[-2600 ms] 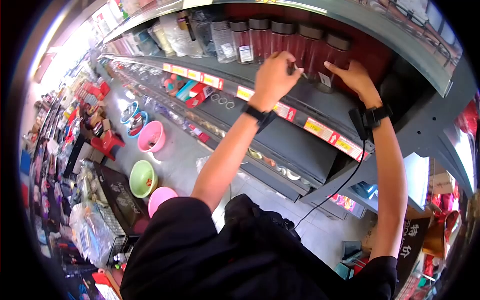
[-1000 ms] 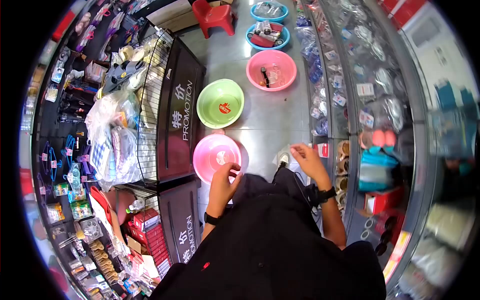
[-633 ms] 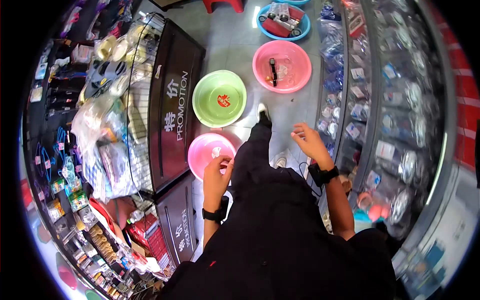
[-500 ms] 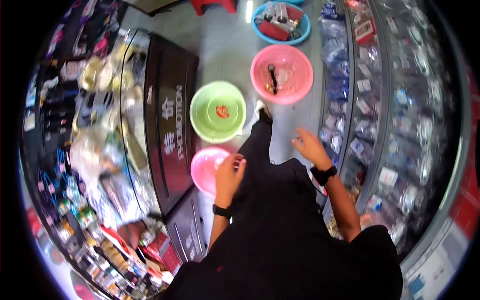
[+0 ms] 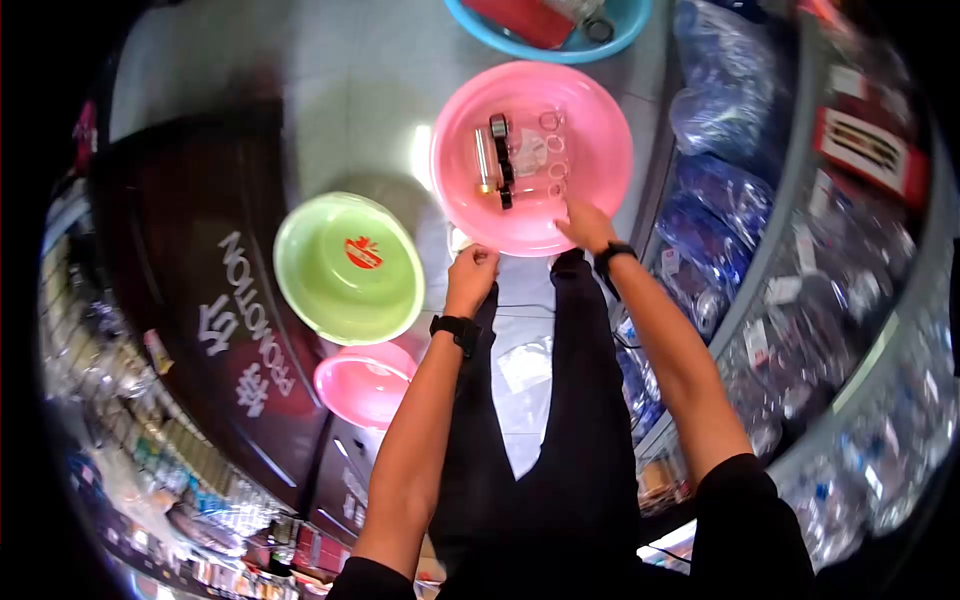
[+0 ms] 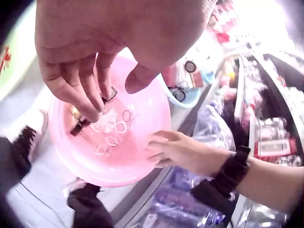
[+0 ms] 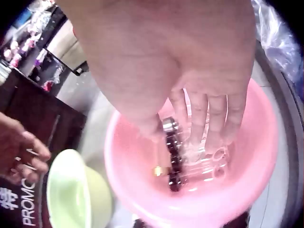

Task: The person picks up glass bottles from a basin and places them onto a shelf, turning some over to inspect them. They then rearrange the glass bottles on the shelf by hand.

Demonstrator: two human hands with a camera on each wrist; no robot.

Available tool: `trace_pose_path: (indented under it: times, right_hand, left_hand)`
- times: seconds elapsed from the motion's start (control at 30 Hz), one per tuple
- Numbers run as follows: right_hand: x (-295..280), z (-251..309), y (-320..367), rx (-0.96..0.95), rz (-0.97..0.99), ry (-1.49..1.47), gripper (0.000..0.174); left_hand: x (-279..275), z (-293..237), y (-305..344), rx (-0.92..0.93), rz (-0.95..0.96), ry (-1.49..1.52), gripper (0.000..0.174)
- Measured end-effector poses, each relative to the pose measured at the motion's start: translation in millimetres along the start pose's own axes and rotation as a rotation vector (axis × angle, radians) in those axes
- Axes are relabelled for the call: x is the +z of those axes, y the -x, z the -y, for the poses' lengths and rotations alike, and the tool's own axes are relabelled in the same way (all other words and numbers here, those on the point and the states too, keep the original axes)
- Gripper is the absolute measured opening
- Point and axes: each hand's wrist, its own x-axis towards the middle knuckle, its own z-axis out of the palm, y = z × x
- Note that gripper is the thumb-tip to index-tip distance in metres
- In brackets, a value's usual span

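In the head view, a large pink basin stands on the floor. Inside lie several clear bottles side by side, with black caps and a white label; a slimmer one beside them has a gold-coloured end. My right hand reaches over the basin's near right rim, fingers spread and relaxed. In the right wrist view those fingers overlap the bottles. My left hand hangs at the near left rim. Its fingers curl loosely, thumb apart, with nothing visible between them.
Left of the pink basin stand a green basin and a smaller pink basin. A blue basin with red and clear items is beyond. A dark promotion stand lines the left; shelves of plastic-wrapped goods line the right.
Both hands have left the shelf of dark-lidded jars. I have turned, stepped along the aisle and bent down, and the hands have come forward to the large pink basin.
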Motion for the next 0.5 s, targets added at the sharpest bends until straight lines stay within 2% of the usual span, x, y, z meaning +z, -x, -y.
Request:
trace_pose_path:
  times: [0.03,0.1,0.13,0.17,0.27,0.33,0.37,0.43,0.47,0.5]
  right_hand:
    - [5.7,-9.1,-40.9,0.042,0.017,0.077,0.042]
    - [37.0,-26.3,-111.2,-0.051,-0.127,0.194,0.038]
    - [51.3,-32.8,-135.5,-0.170,-0.204,0.197,0.036]
    - [66.4,-38.4,-155.5,-0.291,-0.279,0.195,0.034]
    - [102.4,-48.4,-189.2,-0.447,-0.336,0.249,0.033]
    - [128.0,-72.0,-203.1,-0.524,-0.348,0.361,0.046]
    - [138.0,-81.7,-210.1,-0.569,-0.358,0.414,0.053]
    - [149.4,-91.6,-215.7,-0.574,-0.388,0.415,0.056]
    - [152.2,-93.6,-218.6,-0.583,-0.409,0.415,0.057]
    - [148.3,-87.6,-220.6,-0.551,-0.349,0.455,0.056]
  left_hand:
    - [17.5,9.5,-23.0,-0.062,0.012,0.134,0.027]
    - [54.5,11.4,-52.3,-0.189,0.031,0.388,0.031]
    - [68.9,19.9,-72.4,-0.250,0.088,0.493,0.037]
    - [84.6,33.9,-95.1,-0.248,0.081,0.590,0.039]
    - [132.3,74.7,-154.3,-0.291,0.037,0.887,0.047]
    - [151.5,81.4,-186.4,-0.348,-0.013,1.078,0.054]
    - [161.2,83.6,-198.8,-0.398,-0.046,1.077,0.058]
    - [176.0,89.5,-227.0,-0.478,-0.120,1.077,0.067]
    - [181.8,99.3,-243.6,-0.499,-0.107,1.007,0.073]
    - [189.9,105.7,-258.2,-0.468,-0.201,1.005,0.074]
